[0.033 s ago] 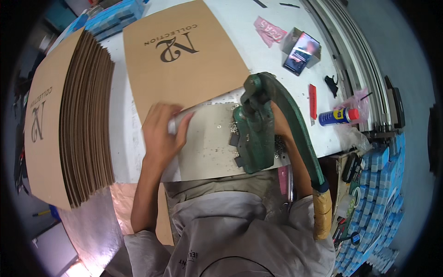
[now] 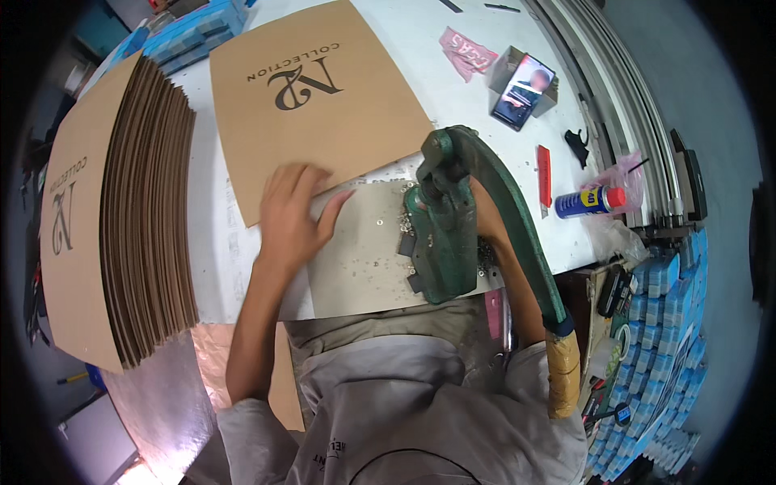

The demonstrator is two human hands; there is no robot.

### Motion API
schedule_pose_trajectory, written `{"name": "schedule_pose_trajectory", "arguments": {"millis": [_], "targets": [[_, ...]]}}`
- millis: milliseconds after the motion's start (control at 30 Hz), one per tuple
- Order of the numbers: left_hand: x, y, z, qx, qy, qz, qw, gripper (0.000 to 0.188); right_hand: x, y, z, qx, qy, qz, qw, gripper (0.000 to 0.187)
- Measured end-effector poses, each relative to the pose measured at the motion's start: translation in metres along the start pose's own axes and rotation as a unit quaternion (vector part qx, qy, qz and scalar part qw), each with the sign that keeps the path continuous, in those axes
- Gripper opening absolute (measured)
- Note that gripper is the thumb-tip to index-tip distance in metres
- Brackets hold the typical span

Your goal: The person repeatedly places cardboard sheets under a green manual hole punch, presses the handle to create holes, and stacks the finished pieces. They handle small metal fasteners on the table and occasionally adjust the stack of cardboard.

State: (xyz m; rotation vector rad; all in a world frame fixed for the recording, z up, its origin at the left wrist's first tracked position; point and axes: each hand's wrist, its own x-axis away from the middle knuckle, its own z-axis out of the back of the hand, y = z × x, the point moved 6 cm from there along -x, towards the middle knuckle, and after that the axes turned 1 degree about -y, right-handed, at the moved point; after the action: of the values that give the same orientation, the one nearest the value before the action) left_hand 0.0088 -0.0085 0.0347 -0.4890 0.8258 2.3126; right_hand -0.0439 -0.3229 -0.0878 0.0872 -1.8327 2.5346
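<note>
My left hand (image 2: 294, 212) lies palm down across the near edge of a flat brown printed paper bag (image 2: 356, 121). Its fingers stretch over the paper, with the thumb apart above a grey-beige board (image 2: 352, 259). To the right, a heavy green hand-lever press (image 2: 449, 242) stands on this board, its curved lever (image 2: 517, 218) ending in a tape-wrapped handle (image 2: 563, 376). Small metal rings (image 2: 406, 214) lie scattered around the press. My right hand (image 2: 483, 212) is behind the press body, its fingers hidden. The right forearm passes beneath the lever.
A thick stack of brown bags (image 2: 149, 218) stands at the left. On the right lie a phone (image 2: 524, 90) propped on a metal block, a red cutter (image 2: 545, 178), a blue spray can (image 2: 586, 202) and pink plastic. Metal rails (image 2: 618, 97) line the table's right side.
My left hand, blurred by motion before, is now sharper, with its fingers slightly farther forward on the bag. The whole view has shifted slightly. The press lever looks unchanged.
</note>
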Motion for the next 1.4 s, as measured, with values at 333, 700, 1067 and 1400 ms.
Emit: {"name": "schedule_pose_trajectory", "arguments": {"millis": [333,700,1067,1400], "targets": [[-0.044,-0.041,-0.071,0.076,-0.233,-0.007,0.97,0.045,0.009,-0.033,0.006,-0.021,-0.038,-0.065,0.997,0.027],[-0.027,0.006,-0.081,0.115,-0.116,-0.099,0.982,0.031,-0.011,-0.018,-0.006,-0.358,0.033,-0.199,0.912,0.024],[-0.01,0.045,-0.107,0.113,-0.114,-0.03,0.987,0.026,0.012,-0.036,0.012,-0.17,0.091,-0.14,0.971,0.022],[-0.017,0.06,-0.121,0.052,-0.161,-0.044,0.985,0.021,0.023,-0.059,0.044,0.247,0.108,-0.102,0.958,0.023]]}}
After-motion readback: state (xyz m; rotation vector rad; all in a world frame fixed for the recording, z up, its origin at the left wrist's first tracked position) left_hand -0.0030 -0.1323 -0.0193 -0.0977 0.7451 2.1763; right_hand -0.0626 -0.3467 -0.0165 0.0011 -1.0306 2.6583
